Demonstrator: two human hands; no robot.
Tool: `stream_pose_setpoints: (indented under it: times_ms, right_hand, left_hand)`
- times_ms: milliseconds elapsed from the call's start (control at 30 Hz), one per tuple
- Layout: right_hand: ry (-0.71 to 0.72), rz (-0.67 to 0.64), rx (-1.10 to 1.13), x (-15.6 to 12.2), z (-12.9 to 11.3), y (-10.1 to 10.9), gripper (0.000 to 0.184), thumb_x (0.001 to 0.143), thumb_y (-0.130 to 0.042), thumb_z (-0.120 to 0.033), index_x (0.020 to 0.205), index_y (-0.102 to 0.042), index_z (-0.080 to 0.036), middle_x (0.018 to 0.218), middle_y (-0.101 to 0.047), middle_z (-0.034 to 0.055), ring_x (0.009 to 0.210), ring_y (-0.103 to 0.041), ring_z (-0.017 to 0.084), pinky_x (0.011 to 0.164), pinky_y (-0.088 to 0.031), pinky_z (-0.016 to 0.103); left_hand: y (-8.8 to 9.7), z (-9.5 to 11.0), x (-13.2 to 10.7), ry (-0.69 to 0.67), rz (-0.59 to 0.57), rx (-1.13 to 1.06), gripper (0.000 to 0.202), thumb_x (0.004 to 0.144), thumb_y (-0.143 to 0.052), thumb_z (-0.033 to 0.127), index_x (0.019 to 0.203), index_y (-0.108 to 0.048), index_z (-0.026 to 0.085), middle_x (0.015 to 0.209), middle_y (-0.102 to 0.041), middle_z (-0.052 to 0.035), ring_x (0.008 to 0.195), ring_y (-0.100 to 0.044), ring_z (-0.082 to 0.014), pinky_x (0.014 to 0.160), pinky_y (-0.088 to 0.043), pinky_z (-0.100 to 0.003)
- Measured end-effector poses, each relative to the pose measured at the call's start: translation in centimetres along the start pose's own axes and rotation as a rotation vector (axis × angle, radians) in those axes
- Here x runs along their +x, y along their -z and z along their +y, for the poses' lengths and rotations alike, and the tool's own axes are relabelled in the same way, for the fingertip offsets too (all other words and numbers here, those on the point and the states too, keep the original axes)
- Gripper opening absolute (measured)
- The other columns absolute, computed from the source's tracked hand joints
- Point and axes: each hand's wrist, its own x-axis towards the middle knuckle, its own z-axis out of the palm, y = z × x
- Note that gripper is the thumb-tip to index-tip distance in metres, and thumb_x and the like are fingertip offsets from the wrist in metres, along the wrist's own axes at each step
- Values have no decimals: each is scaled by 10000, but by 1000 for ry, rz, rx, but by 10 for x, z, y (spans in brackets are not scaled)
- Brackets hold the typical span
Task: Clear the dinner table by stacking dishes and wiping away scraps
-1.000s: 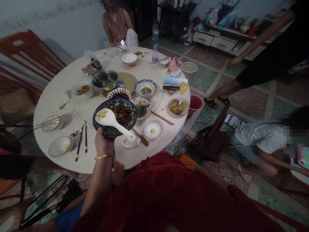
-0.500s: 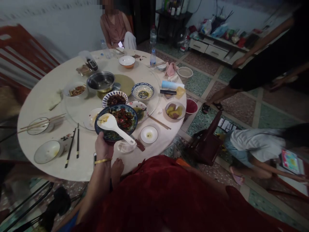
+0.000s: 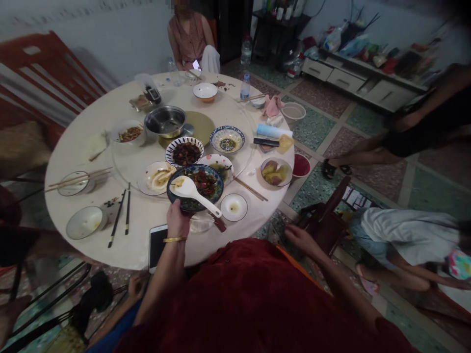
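My left hand [image 3: 178,220], with a gold bangle at the wrist, is closed on the near rim of a dark blue dish [image 3: 195,206]. Chopped food with red pieces lies in it. A white rice paddle [image 3: 200,198] rests across the dish, its handle sticking out to the right. My right hand [image 3: 300,239] hangs beside the table edge at the right, holding nothing, its fingers loosely stretched. Right of the dish stands a small white bowl [image 3: 234,208]. Behind it are a striped bowl of dark food [image 3: 185,152] and a flowered plate [image 3: 225,166].
The round table [image 3: 147,257] bears a steel pot [image 3: 165,122], a phone [image 3: 157,247], chopsticks [image 3: 119,215] and a glass bowl [image 3: 276,172]. Another person's hand [image 3: 136,286] is at lower left. One person sits opposite; others are at the right, near a dark red chair [image 3: 326,220].
My right hand has come into view at the right. The other person's hand beside my left arm has drawn back, and the phone now shows. The view has shifted left.
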Motion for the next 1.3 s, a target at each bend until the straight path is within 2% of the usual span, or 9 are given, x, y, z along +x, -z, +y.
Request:
stream_pose_setpoints:
  times_ms: [167,233,300,500,633,767,967,1133,1300]
  right_hand:
    - [587,-19,-75,47,-111,-20,436,905,-452,-413,1249,-561,-169,1223,-599,121,1163,-532,209,998,-410,343]
    - [702,-128,-236,62,-151,-32,506,886,-510,-444,1312,-498,-171,1202,-590,132,1138,-534,228,963,-417,345]
    - [750,-246,-399,75,-171,-40,496,899,-507,-409,1330,-457,-167,1120,-616,129,1045,-574,230,882,-439,326]
    - [827,-276,-587,133,-163,-33,368,907,-302,-109,1210,-511,-112,1022,-648,146,935,-600,218,795,-417,291]
    - [753,-298,-375,183,-162,-13,305,906,-326,-186,1044,-593,-136,986,-657,118,883,-593,201,759,-418,274]
    - [672,-478,-31,221,-162,-2,297,864,-433,-316,1023,-629,-160,844,-653,31,745,-557,152,657,-409,232]
    - [480,-793,120,232,-170,-11,262,799,-486,-324,856,-664,-141,553,-478,-39,511,-401,84,497,-306,197]
    - [285,-945,83,226,-189,-23,290,818,-479,-323,962,-659,-148,458,-351,-79,402,-277,67,409,-181,191]
    - [577,-932,-128,253,-187,-12,238,789,-536,-268,866,-720,-138,580,-570,-26,551,-478,91,527,-348,192]
  left_hand:
    - [-18,-16,-13,21,1,12,302,685,-656,342,914,-575,162,807,-660,-13,674,-619,-124,648,-547,-291]
    - [-25,-22,-18,26,17,27,334,675,-666,363,923,-559,167,804,-651,-13,669,-616,-128,627,-541,-286]
    - [-33,-27,-21,11,51,51,363,666,-675,381,931,-544,171,807,-641,-16,666,-615,-134,598,-534,-276]
    - [-50,-39,-23,-50,174,145,324,719,-630,392,945,-545,176,817,-618,-21,617,-586,-120,512,-501,-230]
    - [-56,-42,-17,-64,253,173,287,742,-610,392,913,-542,171,805,-609,-22,596,-567,-115,484,-493,-223]
    - [-57,-44,-7,-82,314,182,328,740,-616,427,907,-549,153,788,-616,-29,605,-568,-123,484,-495,-228]
    - [-55,-50,1,-138,321,169,455,709,-649,514,961,-566,145,858,-630,-42,663,-585,-126,537,-514,-241]
    - [-55,-57,0,-154,317,183,473,701,-641,559,935,-570,155,832,-629,-27,701,-604,-131,566,-513,-232]
    - [-54,-53,1,-154,367,165,474,675,-663,554,911,-579,151,774,-636,-20,627,-594,-120,535,-506,-227]
